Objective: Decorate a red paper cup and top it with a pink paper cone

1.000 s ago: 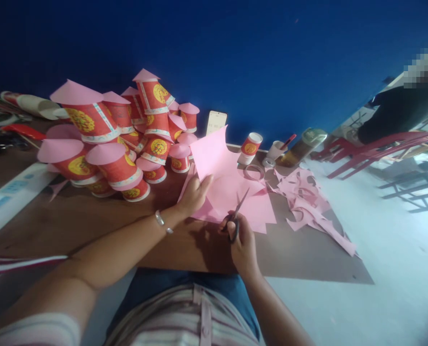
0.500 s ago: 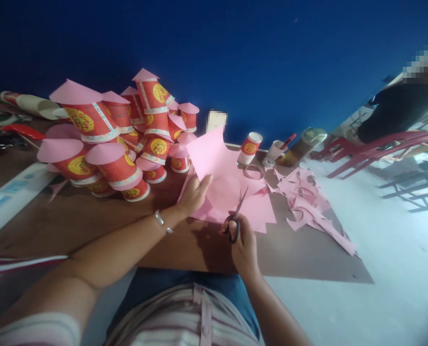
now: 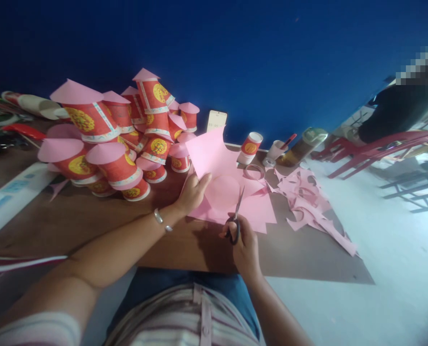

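Between thumb and fingers, my left hand (image 3: 195,193) pinches a sheet of pink paper (image 3: 208,151) that rises away from the table, one edge cut in a curve. A rounded part of pink paper (image 3: 224,192) shows to the right of that hand. My right hand (image 3: 245,245) has its fingers in the dark handles of a pair of scissors (image 3: 235,226). The blades point up and away, over the pink paper, and look nearly closed. More pink sheets (image 3: 257,211) lie flat beneath on the brown table (image 3: 185,245).
Red paper cups with pink cone tops (image 3: 106,166) are piled at left. Behind the paper stand a phone (image 3: 217,119), a red cup (image 3: 250,146), a tape roll (image 3: 253,172) and a bottle (image 3: 304,146). Pink scraps (image 3: 308,197) lie right. A person (image 3: 397,108) is near a red chair (image 3: 365,151).
Both hands stay almost in place. The scissors' blades have shifted very slightly left and now look closer together. The paper in my left hand has barely moved.
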